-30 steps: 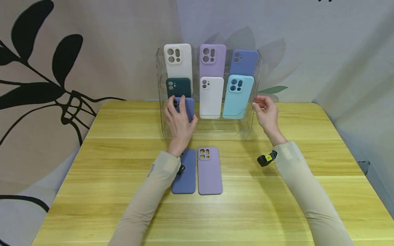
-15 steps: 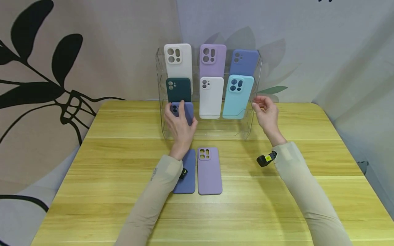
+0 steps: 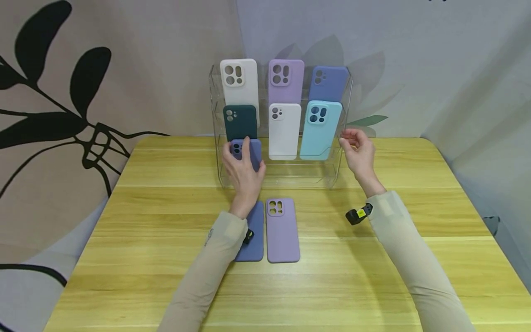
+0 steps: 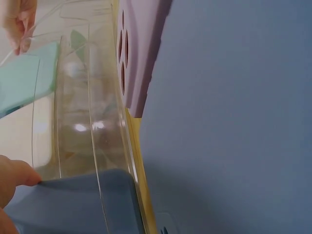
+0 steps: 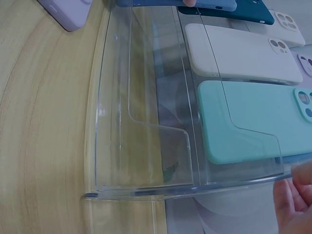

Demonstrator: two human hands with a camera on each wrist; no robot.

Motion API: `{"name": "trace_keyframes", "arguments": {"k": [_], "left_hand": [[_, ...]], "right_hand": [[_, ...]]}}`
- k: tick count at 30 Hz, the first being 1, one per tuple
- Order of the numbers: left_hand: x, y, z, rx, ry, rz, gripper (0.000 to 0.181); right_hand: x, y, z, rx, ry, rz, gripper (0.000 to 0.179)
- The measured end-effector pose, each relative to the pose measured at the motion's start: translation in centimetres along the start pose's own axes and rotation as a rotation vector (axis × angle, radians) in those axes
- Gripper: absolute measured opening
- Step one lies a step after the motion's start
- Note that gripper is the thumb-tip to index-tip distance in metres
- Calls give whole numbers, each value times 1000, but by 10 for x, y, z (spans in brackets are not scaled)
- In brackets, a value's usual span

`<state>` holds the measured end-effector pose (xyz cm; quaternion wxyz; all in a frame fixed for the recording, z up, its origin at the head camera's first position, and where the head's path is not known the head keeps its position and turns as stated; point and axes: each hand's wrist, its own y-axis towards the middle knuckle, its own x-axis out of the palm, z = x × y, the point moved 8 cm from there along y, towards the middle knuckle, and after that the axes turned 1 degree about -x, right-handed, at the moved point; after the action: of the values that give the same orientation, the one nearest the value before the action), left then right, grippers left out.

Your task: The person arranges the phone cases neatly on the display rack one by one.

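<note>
My left hand [image 3: 244, 182] grips a blue phone case [image 3: 256, 154] by its sides, at the front left of a clear acrylic display rack [image 3: 292, 175]. The case leans upright in the lowest tier; in the left wrist view its lower end [image 4: 92, 200] lies behind the clear front lip. At the rack's right side, my right hand [image 3: 359, 154] pinches the edge with thumb and curled fingers. Behind the held case stands a dark green case [image 3: 240, 122]. A white case [image 3: 284, 133] and a turquoise case [image 3: 319, 138] share that middle tier.
White [image 3: 244, 94], lilac [image 3: 286, 94] and blue [image 3: 330, 87] cases fill the top tier. On the wooden table [image 3: 332, 286], a blue case [image 3: 255, 237] lies partly under my left wrist, beside a lavender case [image 3: 284, 240]. A wall stands behind the rack.
My left hand has lowered the blue phone case into the front tier, showing more of the dark green case behind. My right hand has stayed at the rack's side.
</note>
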<state>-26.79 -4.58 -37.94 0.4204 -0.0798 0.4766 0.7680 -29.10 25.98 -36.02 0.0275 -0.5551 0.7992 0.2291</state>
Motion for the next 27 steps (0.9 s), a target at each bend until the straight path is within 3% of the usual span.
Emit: {"name": "trace_keyframes", "arguments": {"k": [4, 9, 13, 19, 27], "left_hand": [[2, -2, -2, -16, 18, -32, 71], [3, -2, -2, -17, 42, -73, 76], [-1, 1, 0, -34, 65, -116, 72], [-15, 7, 5, -51, 40, -195, 60], [-40, 6, 4, -41, -10, -260, 59]], "right_hand": [[0, -2, -4, 4, 4, 0, 25], [0, -10, -26, -1, 0, 4, 24], [0, -13, -33, -3, -4, -1, 25], [0, -14, -37, -8, 9, -15, 24], [0, -14, -37, 3, 23, -10, 24]]}}
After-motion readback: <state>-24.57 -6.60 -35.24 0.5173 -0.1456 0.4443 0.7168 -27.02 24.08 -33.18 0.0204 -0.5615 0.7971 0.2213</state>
